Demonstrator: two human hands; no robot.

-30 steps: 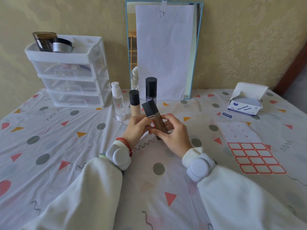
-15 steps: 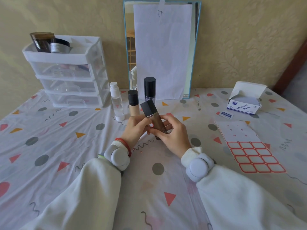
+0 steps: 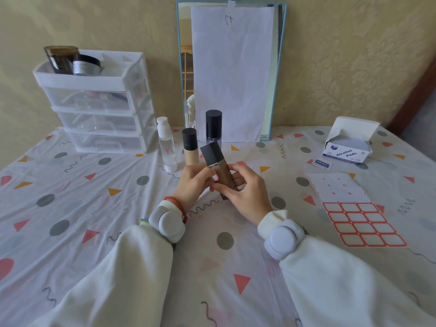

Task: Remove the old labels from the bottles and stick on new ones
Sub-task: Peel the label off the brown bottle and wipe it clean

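The brown bottle (image 3: 221,172) sits between both hands, above the table (image 3: 70,208). The left hand (image 3: 195,182) curls its fingers round the left side, thumb pressing near a small white patch. The right hand (image 3: 245,192) wraps the lower part. The bottle's long side leans up and left, black cap on top. The label sheet (image 3: 358,215) lies well apart, nearer the right hand.

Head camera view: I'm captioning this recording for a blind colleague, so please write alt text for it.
Both the left hand and the right hand hold a tilted square brown bottle with a black cap above a patterned tablecloth. Three more bottles stand behind it, and a red-bordered label sheet lies to the right.
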